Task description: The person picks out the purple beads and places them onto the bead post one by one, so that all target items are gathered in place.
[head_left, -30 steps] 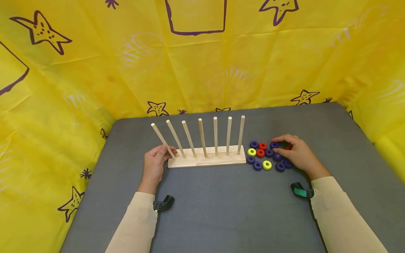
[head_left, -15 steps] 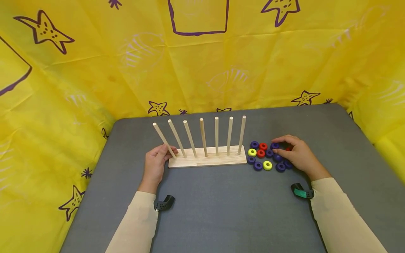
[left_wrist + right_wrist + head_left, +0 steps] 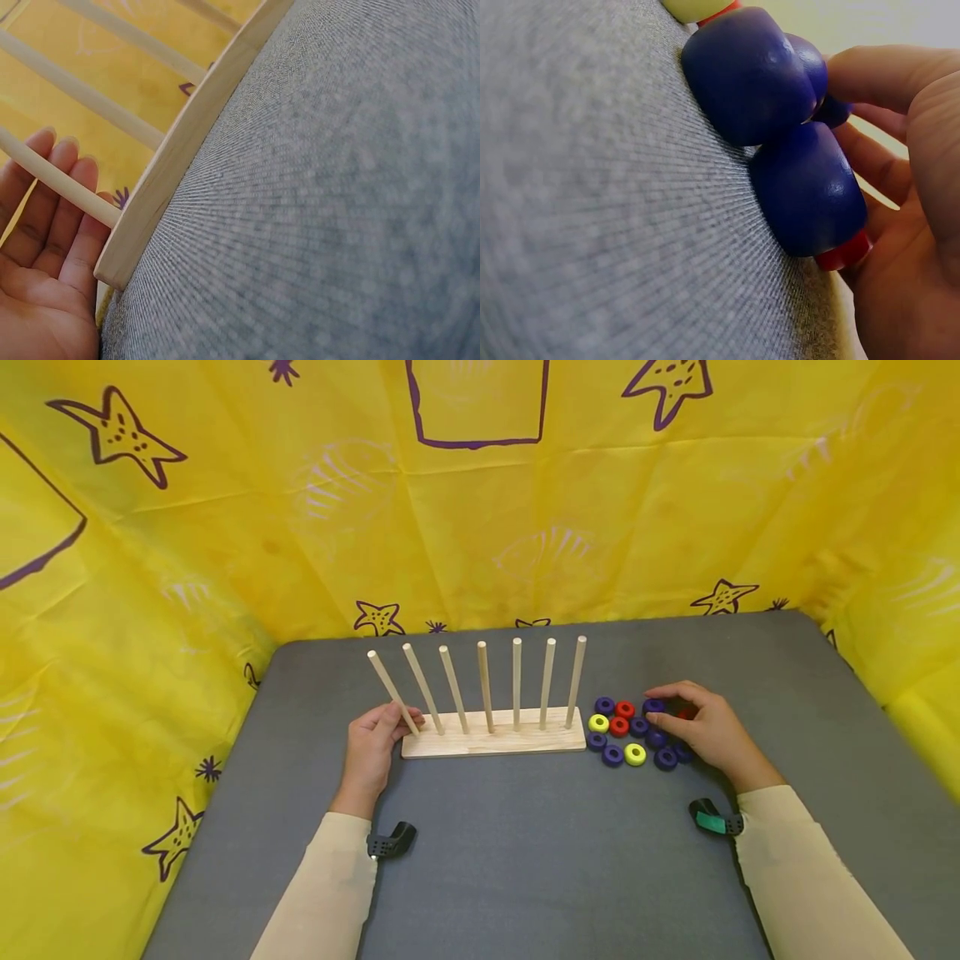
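A pale wooden stand (image 3: 491, 741) with several upright pegs lies in the middle of the table. My left hand (image 3: 372, 747) is at its left end; its fingers (image 3: 56, 199) extend loosely behind the end peg (image 3: 64, 184) in the left wrist view. To the right of the stand, rings lie in a loose cluster, mostly blue, with some red and yellow. My right hand (image 3: 705, 727) bends over the cluster's far right part, its thumb and index fingertip on either side of a blue ring (image 3: 653, 707). The right wrist view shows the thumb against a blue ring (image 3: 808, 64); the hand partly hides others.
A yellow ring (image 3: 635, 755) lies at the cluster's front edge and a red ring (image 3: 625, 709) towards its back. The grey table (image 3: 517, 852) ends at a yellow patterned curtain (image 3: 480, 535) behind and on both sides. Each wrist wears a dark strap.
The view has shifted slightly. One blue ring beneath the right thumb has slid a little nearer to me. Both hands otherwise keep their places.
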`<action>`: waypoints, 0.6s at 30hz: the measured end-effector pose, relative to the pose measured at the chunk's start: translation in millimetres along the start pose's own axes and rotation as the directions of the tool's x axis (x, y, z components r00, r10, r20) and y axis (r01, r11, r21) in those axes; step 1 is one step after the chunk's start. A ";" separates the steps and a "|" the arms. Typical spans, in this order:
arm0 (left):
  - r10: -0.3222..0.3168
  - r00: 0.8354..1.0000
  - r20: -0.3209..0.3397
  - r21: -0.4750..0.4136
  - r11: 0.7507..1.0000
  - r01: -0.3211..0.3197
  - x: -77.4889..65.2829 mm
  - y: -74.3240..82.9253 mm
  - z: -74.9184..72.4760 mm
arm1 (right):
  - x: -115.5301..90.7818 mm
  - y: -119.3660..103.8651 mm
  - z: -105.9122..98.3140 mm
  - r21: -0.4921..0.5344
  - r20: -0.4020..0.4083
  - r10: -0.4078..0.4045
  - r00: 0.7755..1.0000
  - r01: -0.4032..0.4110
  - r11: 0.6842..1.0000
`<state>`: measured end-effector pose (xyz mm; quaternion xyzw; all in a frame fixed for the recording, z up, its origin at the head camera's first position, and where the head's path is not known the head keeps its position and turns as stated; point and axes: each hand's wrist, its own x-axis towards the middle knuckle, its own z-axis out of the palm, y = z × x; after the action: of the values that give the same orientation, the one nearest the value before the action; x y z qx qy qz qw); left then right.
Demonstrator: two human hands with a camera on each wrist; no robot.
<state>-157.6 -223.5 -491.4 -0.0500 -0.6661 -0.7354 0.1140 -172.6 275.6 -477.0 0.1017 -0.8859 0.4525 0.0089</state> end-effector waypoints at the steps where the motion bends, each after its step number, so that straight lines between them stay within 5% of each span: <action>1: -0.001 1.000 0.000 0.003 1.000 0.001 -0.1 -0.1 0.0 | -0.3 -0.5 0.0 0.005 -0.002 0.001 1.000 -0.001 1.000; 18: -0.007 1.000 -0.004 0.010 1.000 0.007 -0.6 0.8 0.5 | 1.6 -15.5 4.6 0.105 -0.123 -0.117 0.985 0.131 0.986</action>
<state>-156.9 -223.0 -490.7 -0.0455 -0.6697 -0.7326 0.1128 -170.9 262.8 -467.1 0.1304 -0.8490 0.5053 0.0832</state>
